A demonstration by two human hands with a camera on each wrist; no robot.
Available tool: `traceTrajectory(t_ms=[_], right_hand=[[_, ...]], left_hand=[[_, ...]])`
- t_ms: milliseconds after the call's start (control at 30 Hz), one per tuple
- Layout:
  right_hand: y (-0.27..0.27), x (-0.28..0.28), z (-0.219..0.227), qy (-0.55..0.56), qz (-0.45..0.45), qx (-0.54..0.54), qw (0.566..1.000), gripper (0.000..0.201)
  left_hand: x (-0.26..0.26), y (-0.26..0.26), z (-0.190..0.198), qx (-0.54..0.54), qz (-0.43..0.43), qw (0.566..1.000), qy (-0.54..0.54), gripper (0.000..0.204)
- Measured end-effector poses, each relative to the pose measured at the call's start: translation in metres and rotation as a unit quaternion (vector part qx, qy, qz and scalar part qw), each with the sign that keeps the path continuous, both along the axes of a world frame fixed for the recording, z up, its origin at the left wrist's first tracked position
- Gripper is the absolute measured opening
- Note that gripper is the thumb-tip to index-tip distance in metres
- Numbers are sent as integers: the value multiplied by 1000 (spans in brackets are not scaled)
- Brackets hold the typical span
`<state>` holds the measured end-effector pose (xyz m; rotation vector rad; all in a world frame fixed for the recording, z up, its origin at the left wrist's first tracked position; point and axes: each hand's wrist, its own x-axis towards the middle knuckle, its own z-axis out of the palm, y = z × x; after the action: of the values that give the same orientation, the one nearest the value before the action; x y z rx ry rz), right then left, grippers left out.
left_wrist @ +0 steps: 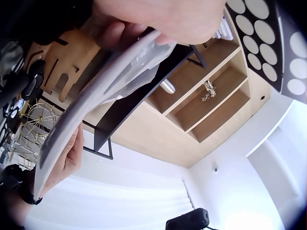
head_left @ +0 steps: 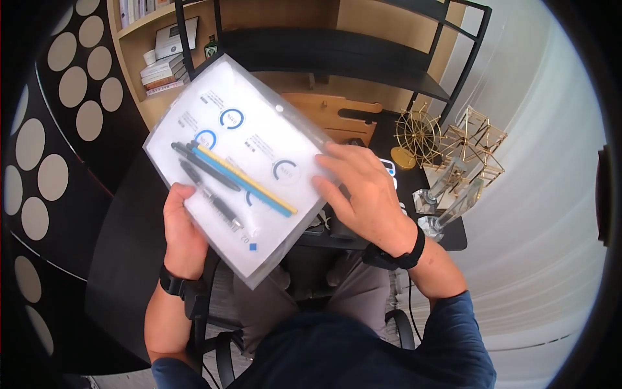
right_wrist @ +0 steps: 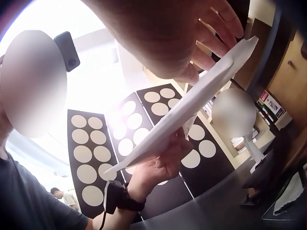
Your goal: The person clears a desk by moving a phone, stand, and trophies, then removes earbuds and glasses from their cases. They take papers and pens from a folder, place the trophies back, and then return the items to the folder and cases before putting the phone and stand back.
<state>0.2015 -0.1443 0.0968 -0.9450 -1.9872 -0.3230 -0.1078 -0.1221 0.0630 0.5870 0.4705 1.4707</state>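
A clear plastic document folder (head_left: 259,139) is held up tilted over the lap, with printed white sheets showing blue ring charts. Across its face lie a yellow pencil (head_left: 249,180), a blue pencil (head_left: 259,196) and several dark pens, one with a silver end (head_left: 223,211). My left hand (head_left: 183,233) grips the lower left edge, thumb on the upper face and fingers underneath. On the opposite side, my right hand (head_left: 372,191) rests its extended, spread fingers on the upper face near the right edge. A translucent plastic layer (left_wrist: 132,81) bulges from the folder in the left wrist view.
A dark desk (head_left: 450,236) lies ahead, with gold wire wheel ornaments (head_left: 420,137) and crystal trophies (head_left: 447,214) at its right. Behind stand a black rack (head_left: 324,52) and a bookshelf (head_left: 139,32). A dotted black screen (head_left: 71,84) is at the left.
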Motion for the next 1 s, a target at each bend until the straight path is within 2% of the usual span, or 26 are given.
traceTrajectory(t_ms=[100, 300, 333, 400, 533, 600, 733, 900, 1000], right_hand=[[2, -12, -3, -12, -3, 28, 1000, 26], [8, -23, -7, -27, -66, -51, 996, 16], [9, -24, -5, -36, -50, -53, 997, 15], [11, -30, -7, 17, 21, -154, 988, 16], [20, -42, -13, 110, 153, -363, 913, 20], [25, -47, -10, 142, 198, -480, 843, 23], [36, -44, -4, 144, 248, -559, 778, 25], [41, -62, -8, 118, 292, -622, 717, 27], [47, -65, -10, 143, 309, -651, 678, 29]], left_hand=[[-18, -13, -6, -7, -17, 1000, 7, 61], [-43, -29, -8, -43, -19, 999, 3, 62], [-46, -32, -7, -49, -14, 999, 3, 62], [-52, -36, -7, -60, -4, 998, 3, 62], [-68, -46, -11, -60, -8, 998, -9, 63], [-80, -49, -18, -55, -9, 998, -12, 63], [-74, -64, -8, -59, 6, 998, -13, 64], [-99, -78, -18, -56, 18, 998, -4, 65], [-104, -81, -25, -60, 55, 997, 10, 67]])
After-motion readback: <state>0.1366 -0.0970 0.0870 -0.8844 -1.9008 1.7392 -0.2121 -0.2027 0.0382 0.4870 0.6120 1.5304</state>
